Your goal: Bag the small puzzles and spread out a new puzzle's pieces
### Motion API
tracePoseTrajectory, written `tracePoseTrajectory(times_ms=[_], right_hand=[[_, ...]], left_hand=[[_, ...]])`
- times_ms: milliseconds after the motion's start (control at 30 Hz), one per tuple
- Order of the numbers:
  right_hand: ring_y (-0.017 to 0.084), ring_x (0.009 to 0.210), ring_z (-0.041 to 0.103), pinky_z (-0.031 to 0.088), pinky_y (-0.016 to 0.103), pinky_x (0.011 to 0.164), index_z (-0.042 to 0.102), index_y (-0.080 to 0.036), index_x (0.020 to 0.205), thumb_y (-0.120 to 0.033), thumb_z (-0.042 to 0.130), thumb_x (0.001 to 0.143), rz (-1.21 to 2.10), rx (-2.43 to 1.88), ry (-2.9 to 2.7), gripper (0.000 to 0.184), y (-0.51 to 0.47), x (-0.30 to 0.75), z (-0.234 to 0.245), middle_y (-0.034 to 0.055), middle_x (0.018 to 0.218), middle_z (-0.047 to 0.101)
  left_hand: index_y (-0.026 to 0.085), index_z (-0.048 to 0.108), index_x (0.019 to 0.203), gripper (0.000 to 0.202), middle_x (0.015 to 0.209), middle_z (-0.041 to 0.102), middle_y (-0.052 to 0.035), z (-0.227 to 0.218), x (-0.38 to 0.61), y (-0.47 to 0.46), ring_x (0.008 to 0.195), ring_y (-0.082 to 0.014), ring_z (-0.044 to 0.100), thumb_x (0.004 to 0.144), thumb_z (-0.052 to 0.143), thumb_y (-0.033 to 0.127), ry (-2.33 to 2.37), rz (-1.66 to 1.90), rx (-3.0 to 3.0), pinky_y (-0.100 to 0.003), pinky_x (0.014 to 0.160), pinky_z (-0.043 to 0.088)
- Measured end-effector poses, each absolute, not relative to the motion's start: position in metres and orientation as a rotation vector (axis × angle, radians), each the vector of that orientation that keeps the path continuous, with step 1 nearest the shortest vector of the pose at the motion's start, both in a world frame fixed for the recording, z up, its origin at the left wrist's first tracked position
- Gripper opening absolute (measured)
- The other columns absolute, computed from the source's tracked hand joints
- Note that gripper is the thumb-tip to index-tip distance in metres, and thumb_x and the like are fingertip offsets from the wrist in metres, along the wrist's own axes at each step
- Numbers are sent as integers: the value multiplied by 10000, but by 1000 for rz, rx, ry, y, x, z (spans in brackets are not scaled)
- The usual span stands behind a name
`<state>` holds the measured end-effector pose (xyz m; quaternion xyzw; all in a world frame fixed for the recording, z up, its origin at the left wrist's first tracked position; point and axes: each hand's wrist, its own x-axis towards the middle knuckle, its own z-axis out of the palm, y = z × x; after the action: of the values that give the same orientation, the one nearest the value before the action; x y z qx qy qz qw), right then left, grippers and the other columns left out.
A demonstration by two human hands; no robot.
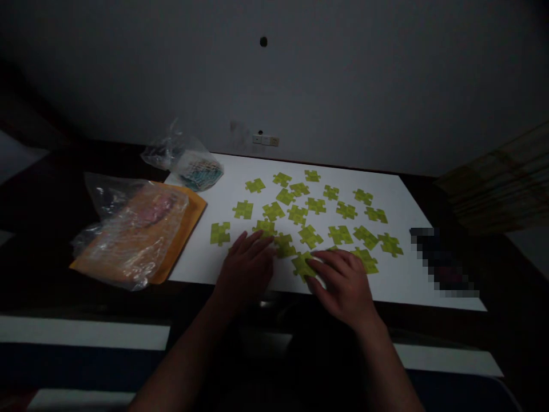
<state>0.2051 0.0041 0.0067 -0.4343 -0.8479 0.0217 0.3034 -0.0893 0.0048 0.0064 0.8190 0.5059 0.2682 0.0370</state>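
Several yellow-green puzzle pieces (pixel 316 205) lie scattered on a white sheet (pixel 398 280) spread over a dark table. My left hand (pixel 246 266) rests palm down near the sheet's front edge, its fingertips by a piece (pixel 265 228). My right hand (pixel 343 283) lies flat beside it, fingers spread, touching a piece (pixel 302 265) at the front. Neither hand lifts anything. One separate piece (pixel 220 233) lies to the left of my left hand.
An orange envelope (pixel 189 226) under a crumpled clear plastic bag (pixel 128 234) lies at the left. Another small plastic bag (pixel 195 166) holding something patterned sits at the back left. A blurred dark object (pixel 441 263) is at the right. The room is dim.
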Motion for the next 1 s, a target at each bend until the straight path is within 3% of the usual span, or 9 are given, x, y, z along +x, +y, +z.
tracePoseTrajectory(times_ms=[100,200,433,600,767,1000], right_hand=[[369,1201,684,552,584,971,808,-345,1279,-335,780,1015,63,-1114,-2310,266,3,207,5,60,1326,819],[360,1174,679,553,585,980,826,-332,1214,-315,766,1021,64,-1122,-2279,203,5,207,2,63,1259,832],[335,1110,693,554,556,965,846,-325,1101,-265,730,1021,71,-1159,-2180,154,7,203,-2,64,1136,840],[317,1054,706,564,542,978,831,-304,1156,-284,695,1042,118,-1184,-2065,179,21,199,14,70,1102,843],[381,1166,686,555,572,1005,804,-240,1308,-327,691,1020,121,-1314,-2247,322,83,185,41,129,1228,828],[432,1234,674,573,593,1020,756,-228,1421,-323,884,869,172,-1276,-2457,575,160,171,30,173,1295,813]], left_hand=[[298,776,1125,207,1274,842,-49,6,-109,-2,1256,-290,758,1027,626,195,1716,955,2456,-580,1205,572],[283,764,1076,139,1176,846,-64,6,-132,-3,1103,-300,775,1023,647,231,1837,924,2421,-540,1032,640],[289,762,1153,152,1264,821,-68,-2,-147,2,1203,-301,737,1042,660,270,1765,868,2385,-535,1104,597],[273,766,1204,230,1306,805,-82,12,-135,17,1252,-313,715,1000,671,225,1732,869,2361,-539,1126,588],[215,680,1445,529,1505,714,-155,30,-121,53,1391,-383,648,940,795,327,1560,515,2514,-560,1197,545],[196,687,1457,526,1410,751,-165,31,-119,92,1312,-395,683,953,777,314,1552,337,2520,-549,1135,575]])
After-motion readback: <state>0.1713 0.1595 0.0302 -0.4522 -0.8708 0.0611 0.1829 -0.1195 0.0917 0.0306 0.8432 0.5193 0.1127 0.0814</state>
